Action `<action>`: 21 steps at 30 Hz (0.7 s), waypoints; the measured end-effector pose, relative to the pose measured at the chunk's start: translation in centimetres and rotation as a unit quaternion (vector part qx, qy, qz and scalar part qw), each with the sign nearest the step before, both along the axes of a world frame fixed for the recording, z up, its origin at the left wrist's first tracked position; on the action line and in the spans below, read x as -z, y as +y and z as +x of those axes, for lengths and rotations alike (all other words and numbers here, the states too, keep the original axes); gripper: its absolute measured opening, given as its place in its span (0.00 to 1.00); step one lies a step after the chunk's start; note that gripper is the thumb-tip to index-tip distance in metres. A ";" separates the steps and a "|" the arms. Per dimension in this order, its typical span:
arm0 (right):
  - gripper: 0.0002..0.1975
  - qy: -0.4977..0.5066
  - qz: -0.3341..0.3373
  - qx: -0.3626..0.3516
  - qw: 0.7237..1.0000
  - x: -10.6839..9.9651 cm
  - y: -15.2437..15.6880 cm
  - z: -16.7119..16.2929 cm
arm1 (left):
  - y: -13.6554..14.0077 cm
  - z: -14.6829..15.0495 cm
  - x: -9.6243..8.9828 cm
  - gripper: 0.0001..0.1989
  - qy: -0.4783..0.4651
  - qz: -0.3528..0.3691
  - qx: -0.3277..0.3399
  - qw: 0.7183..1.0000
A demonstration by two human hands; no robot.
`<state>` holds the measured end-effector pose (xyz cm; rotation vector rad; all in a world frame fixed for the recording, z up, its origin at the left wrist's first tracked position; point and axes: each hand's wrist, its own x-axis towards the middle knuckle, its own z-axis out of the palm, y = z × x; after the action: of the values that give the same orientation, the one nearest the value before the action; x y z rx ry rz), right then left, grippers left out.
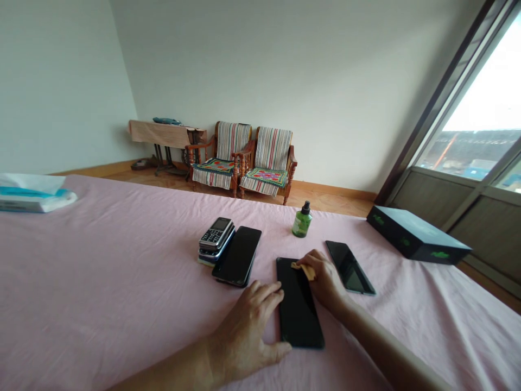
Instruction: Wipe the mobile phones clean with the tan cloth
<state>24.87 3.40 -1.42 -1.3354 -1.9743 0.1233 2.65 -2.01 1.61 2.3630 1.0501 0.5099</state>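
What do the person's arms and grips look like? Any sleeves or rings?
The left grip and right grip are bare human hands, no gloves or rings showing. The bare left forearm and bare right forearm taper towards the hands; no sleeve, watch or bracelet shows.

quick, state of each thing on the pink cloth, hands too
middle tablet, flat, screen dark
yellow cloth, crumpled, pressed on that screen
right grip, closed on the cloth
left grip, open, fingertips on the tablet's left edge
other tablet, flat, screen dark
keypad phone, face up atop a stack
large black phone, face up, screen dark
green bottle, upright, black top on
black box, closed
white-and-blue pack, lying flat
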 end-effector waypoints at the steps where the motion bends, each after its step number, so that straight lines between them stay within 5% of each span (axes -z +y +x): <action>1: 0.14 0.000 0.005 0.007 1.000 0.1 1.0 -0.1 | 0.0 0.0 0.0 0.37 -0.002 0.000 0.002 1.000; 5: 0.14 0.007 0.011 0.015 1.000 0.5 2.6 -0.6 | 0.0 -0.1 0.2 0.38 0.005 0.000 0.003 1.000; 14: 0.13 0.022 -0.034 -0.080 0.996 0.1 -2.2 -1.4 | 0.1 0.2 0.1 0.38 0.001 -0.004 0.008 1.000; 21: 0.17 0.024 -0.010 -0.049 0.998 0.1 2.1 -2.7 | 0.2 0.1 0.4 0.37 -0.005 0.004 -0.002 1.000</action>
<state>22.20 5.50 -1.52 -1.2367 -2.0025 0.2192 2.73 -1.82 1.23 2.3625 1.0512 0.5281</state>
